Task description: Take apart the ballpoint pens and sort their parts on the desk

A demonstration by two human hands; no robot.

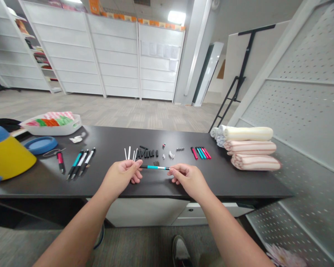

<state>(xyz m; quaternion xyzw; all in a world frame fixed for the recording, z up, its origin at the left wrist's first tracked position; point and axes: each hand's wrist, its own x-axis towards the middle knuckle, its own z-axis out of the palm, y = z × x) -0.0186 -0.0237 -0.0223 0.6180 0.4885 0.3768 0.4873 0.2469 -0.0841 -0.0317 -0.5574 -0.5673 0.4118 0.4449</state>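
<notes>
Hands, bare: left hand [124, 172] and right hand [188, 176] each pinching one end of a slim turquoise-and-black pen [153, 167], held level above the dark bench [158, 187]. From pen: eleven o'clock, short black tubes [147, 153]; two o'clock, pink and turquoise barrels [201, 152]; nine o'clock, three long pens [81, 163]; three o'clock, stacked rolled cloths [252, 146].

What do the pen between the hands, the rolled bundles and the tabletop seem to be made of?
Pen: probably smooth plastic, judging by its evenly coloured turquoise section.
Rolled bundles: matte, soft-looking cloth, since coiled layers show at their ends.
Tabletop: dark, low sheen, possibly laminate; faint reflections suggest a smooth face, core hidden.
</notes>
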